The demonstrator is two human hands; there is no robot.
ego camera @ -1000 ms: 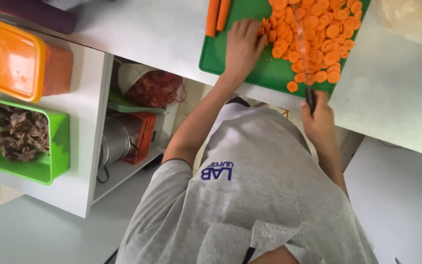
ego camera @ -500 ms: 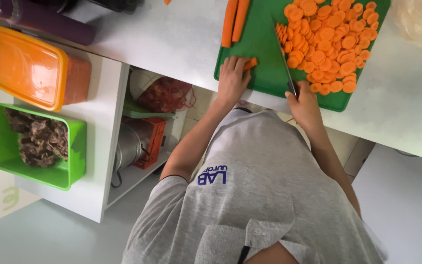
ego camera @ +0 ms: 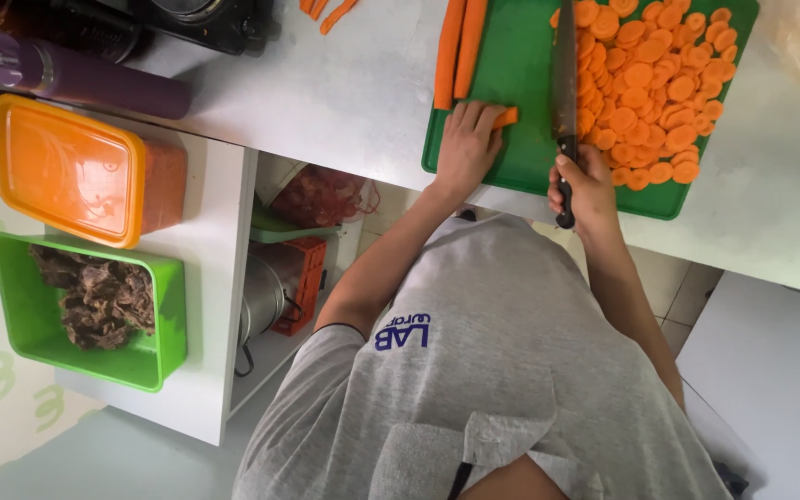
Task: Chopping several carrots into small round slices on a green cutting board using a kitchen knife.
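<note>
One carrot piece (ego camera: 506,118) lies on a green board (ego camera: 520,148), pinned under the curled fingers of the left hand (ego camera: 467,146); the right hand (ego camera: 585,190) is closed tight round the black handle of a knife (ego camera: 564,83), blade flat on the board between the piece and a heap of carrot slices (ego camera: 655,83); two whole carrots (ego camera: 460,51) lie at the board's left edge; an orange tub (ego camera: 76,171) and a green tub (ego camera: 94,310) sit on a white shelf unit (ego camera: 206,296).

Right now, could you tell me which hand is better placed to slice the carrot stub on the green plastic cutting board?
Right: the right hand grips the black-handled knife beside the orange carrot stub; the left hand pins that stub down.
</note>
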